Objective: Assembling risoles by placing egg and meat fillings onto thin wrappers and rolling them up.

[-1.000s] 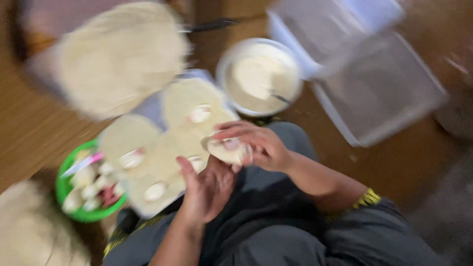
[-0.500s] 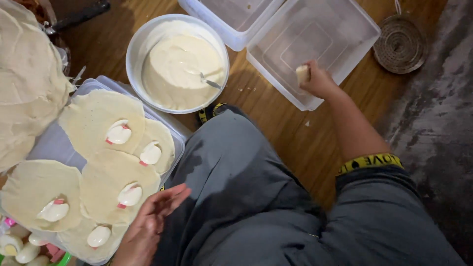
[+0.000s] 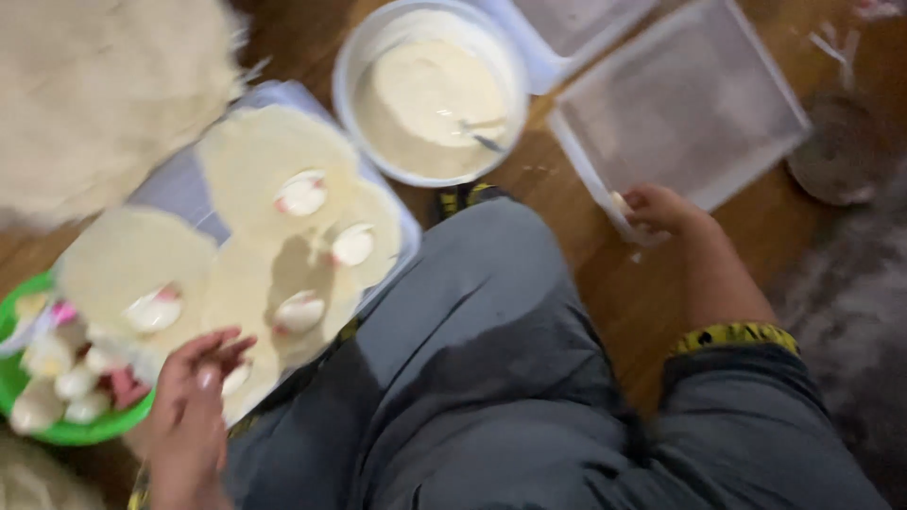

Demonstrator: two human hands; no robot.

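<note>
Your right hand sits at the clear tub's near rim, fingers curled around a small pale roll. Your left hand, fingers loosely open and empty, rests on the nearest wrapper, ready for rolling.

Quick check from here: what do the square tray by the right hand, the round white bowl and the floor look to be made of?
Square tray: likely clear plastic, slightly cloudy; the floor shows through its base. Bowl: smooth white, plastic or enamel; blur leaves it open. It holds pale batter. Floor: wood or wood-look boards, brown with grain lines. The right hand is at the tray's near edge.
</note>
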